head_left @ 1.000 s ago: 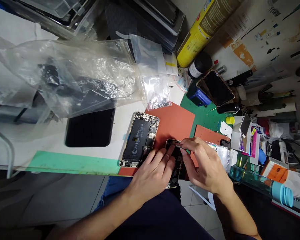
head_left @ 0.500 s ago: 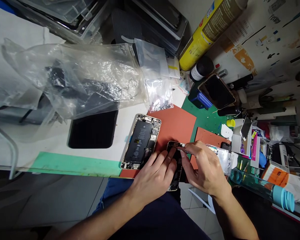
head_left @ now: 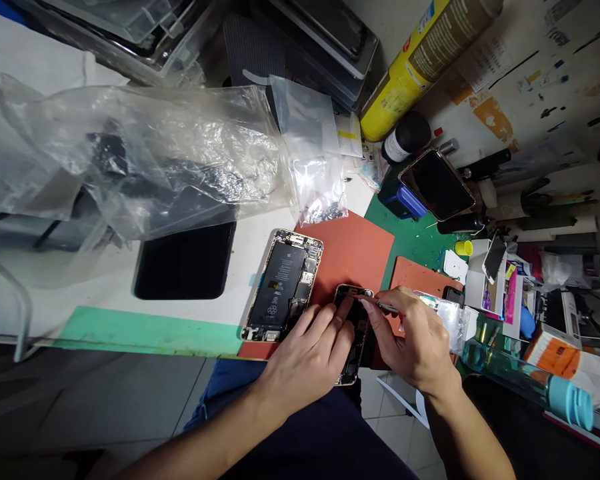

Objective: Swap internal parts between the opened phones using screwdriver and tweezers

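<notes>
My left hand [head_left: 313,350] lies over a black phone screen assembly [head_left: 353,360], its fingers curled onto the inner face near the upper end. Part of that assembly is hidden beneath the hand. In my right hand [head_left: 415,337] a thin metal tool [head_left: 387,307] is pinched between thumb and fingers. Its tip reaches the assembly's upper end, close to my left fingertips; the exact contact point is too small to make out. Just left of my hands sits an opened phone body [head_left: 283,287], with its black battery and circuit board exposed.
An orange-brown mat [head_left: 353,243] lies under the phone parts. A dark phone [head_left: 185,260] sits at left, partly under a clear plastic bag [head_left: 195,147]. A small bag of screws [head_left: 325,210] lies behind. At right are a propped phone [head_left: 437,185] and a blue bottle [head_left: 525,380].
My right hand has shifted slightly right and down, and the tool now lies flatter, with more of its shaft showing. My left hand stays on the screen assembly.
</notes>
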{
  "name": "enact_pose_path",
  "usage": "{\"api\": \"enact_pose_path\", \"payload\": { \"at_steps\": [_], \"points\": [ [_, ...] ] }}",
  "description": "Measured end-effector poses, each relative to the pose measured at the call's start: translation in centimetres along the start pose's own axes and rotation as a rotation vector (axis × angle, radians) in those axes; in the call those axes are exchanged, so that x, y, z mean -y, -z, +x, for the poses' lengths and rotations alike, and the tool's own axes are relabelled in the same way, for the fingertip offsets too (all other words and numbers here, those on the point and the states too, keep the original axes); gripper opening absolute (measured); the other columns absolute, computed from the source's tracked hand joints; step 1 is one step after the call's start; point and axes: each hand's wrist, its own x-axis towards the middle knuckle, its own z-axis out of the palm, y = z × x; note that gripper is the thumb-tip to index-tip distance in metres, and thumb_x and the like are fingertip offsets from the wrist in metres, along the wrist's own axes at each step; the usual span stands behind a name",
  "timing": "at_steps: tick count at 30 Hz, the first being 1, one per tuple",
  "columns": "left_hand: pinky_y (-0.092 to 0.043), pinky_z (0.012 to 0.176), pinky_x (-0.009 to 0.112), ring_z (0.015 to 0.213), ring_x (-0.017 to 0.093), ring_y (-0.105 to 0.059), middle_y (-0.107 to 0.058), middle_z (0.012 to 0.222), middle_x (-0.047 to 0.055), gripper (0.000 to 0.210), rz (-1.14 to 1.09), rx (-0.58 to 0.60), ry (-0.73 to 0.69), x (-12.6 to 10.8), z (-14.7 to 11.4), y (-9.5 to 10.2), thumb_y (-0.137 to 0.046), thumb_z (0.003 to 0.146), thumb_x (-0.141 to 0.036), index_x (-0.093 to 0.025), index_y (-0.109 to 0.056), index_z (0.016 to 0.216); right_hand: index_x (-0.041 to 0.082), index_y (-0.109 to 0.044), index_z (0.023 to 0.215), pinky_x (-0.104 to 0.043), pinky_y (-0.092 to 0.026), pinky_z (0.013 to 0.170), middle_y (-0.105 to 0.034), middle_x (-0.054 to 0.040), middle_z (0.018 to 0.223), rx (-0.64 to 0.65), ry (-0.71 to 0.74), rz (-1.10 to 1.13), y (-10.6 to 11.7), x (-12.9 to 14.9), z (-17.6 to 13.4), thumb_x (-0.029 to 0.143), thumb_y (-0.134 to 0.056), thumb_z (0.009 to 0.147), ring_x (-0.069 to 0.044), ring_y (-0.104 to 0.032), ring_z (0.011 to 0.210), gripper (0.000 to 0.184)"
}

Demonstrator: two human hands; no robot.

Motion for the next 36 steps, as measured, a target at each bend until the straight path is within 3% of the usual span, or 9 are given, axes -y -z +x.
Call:
{"api": "enact_pose_path", "payload": {
  "at_steps": [14,18,22,36],
  "points": [
    [-0.056,0.102,0.051,0.111,0.034,-0.069,-0.079,0.126,0.02,0.026,-0.008,0.004,-0.003,0.0,0.03,-0.02,-0.055,0.096,-0.003,-0.005,-0.076,0.111,0.02,-0.057,0.114,-0.031,-0.053,0.064,-0.068,-0.0015,0.087,0.046,-0.011,0.005,0.21,0.04,0.22,0.008,-0.067,0.104,-0.015,-0.059,0.071,0.018],
    [-0.056,0.101,0.051,0.113,0.034,-0.069,-0.077,0.131,0.022,0.025,0.002,0.006,-0.007,-0.02,0.0,-0.01,-0.056,0.096,-0.004,-0.005,-0.076,0.111,0.019,-0.055,0.12,-0.036,-0.058,0.074,-0.07,-0.0082,0.1,0.147,-0.02,0.109,0.45,0.07,0.54,0.004,-0.061,0.103,-0.02,-0.067,0.088,0.023],
    [-0.056,0.101,0.051,0.111,0.034,-0.069,-0.079,0.127,0.021,0.026,0.001,0.005,-0.003,0.0,0.0,0.11,-0.054,0.097,-0.004,-0.005,-0.076,0.11,0.021,-0.055,0.117,-0.032,-0.053,0.064,-0.066,-0.0029,0.089,0.074,-0.013,0.067,0.4,0.08,0.72,0.006,-0.064,0.102,-0.017,-0.061,0.073,0.023],
    [-0.053,0.102,0.052,0.113,0.036,-0.066,-0.077,0.132,0.021,0.025,-0.013,-0.001,-0.01,-0.01,-0.09,-0.16,-0.057,0.097,-0.004,-0.003,-0.075,0.113,0.017,-0.056,0.119,-0.034,-0.052,0.065,-0.067,-0.0062,0.09,0.026,0.029,0.077,-0.21,-0.05,0.81,0.005,-0.063,0.101,-0.019,-0.06,0.075,0.024]
  ]
}}
